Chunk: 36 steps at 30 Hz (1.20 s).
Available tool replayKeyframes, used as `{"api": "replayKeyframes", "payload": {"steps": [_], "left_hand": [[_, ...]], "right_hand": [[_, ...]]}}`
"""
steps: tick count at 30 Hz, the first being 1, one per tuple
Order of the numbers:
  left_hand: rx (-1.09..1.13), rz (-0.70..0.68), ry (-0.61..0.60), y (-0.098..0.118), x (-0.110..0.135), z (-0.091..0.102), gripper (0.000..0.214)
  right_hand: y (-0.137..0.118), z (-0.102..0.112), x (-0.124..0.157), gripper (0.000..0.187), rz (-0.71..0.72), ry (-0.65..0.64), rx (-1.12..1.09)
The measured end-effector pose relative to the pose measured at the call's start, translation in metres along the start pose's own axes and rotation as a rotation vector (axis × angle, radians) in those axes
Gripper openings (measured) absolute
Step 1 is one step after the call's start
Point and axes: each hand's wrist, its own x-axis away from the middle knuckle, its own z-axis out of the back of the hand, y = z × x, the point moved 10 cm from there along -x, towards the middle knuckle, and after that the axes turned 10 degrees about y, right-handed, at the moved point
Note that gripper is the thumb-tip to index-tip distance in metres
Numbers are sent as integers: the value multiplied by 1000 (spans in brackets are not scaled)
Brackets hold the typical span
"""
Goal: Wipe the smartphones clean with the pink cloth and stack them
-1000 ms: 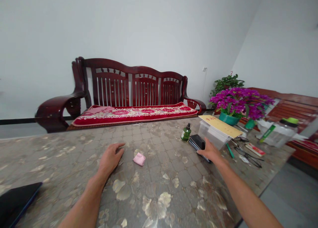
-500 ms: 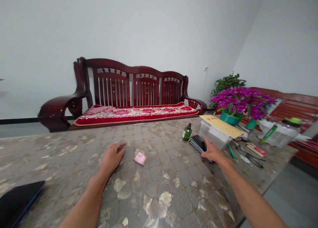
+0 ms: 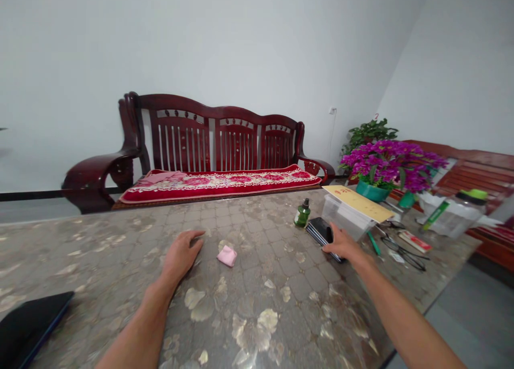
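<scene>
My left hand [image 3: 182, 254] rests on the patterned tabletop [image 3: 257, 283], thumb and fingers apart, with nothing in it. A small folded pink cloth [image 3: 227, 256] lies just right of it. Over on the right, my right hand [image 3: 346, 247] grips the near part of a stack of dark, flat phones [image 3: 320, 231], thumb on the left side and fingers over the top. The stack lies on the table, partly covered by the hand. Close behind its far end stands a small green bottle [image 3: 302, 213] with a black top.
Right of the phones stands a clear plastic box [image 3: 345, 217] topped by a yellow booklet [image 3: 359, 203]. Beyond are purple flowers [image 3: 389, 163], eyeglasses [image 3: 405, 254], a green pen [image 3: 373, 243] and a bottle [image 3: 461, 213]. A black flat object [image 3: 34, 323] lies at left; a wooden sofa [image 3: 217, 138] stands behind.
My right thumb has shifted slightly to the left along the phone stack. My left hand and the other things stay where they were.
</scene>
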Motion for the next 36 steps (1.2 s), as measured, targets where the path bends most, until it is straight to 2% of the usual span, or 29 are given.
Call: {"api": "replayKeyframes", "payload": {"steps": [3,5,6,7,9,11,13,16,18,21,22,25,27,29,32,35,36], "left_hand": [[23,27,7,0,1,1,32],[41,50,21,0,1,3,31],[51,61,30,0,1,4,30],[61,74,43,0,2,5,30],[83,101,73,-1,2,8,31],[104,128,106,-3,4,12,32],[127,155,141,-5,5,17,32],[166,195,201,-8,8,25,31],[189,220,241,-10,9,30,29],[197,236,273,-11,11,33,30],[186,234,269,-10,11,32,30],[126,222,217,-8,12,33,33],[64,202,166,-6,14,43,35],[-23,173,128,-6,19,64,37],[-179,132,117,-12,37,117,47],[-350,141,131,-30,65,174,62],[-526,159,98,-41,75,189,67]], "right_hand": [[-13,26,5,90,34,165,14],[-43,44,16,71,147,316,-47],[-64,47,24,63,221,342,-128],[-86,45,33,55,282,332,-240],[-139,28,54,46,404,180,-464],[-194,6,81,51,513,9,-587],[-242,-11,106,64,591,-88,-626],[-293,-27,130,76,646,-146,-637],[-315,-34,139,69,692,-141,-639],[-329,-48,145,30,717,-157,-675],[-328,-52,144,26,693,-158,-727],[-320,-56,141,31,628,-128,-897],[-316,-57,140,33,599,-126,-971],[-312,-57,138,34,560,-135,-1040],[-307,-58,132,36,467,-149,-1140],[-304,-60,128,38,397,-162,-1188],[-304,-61,127,38,391,-163,-1194]]}}
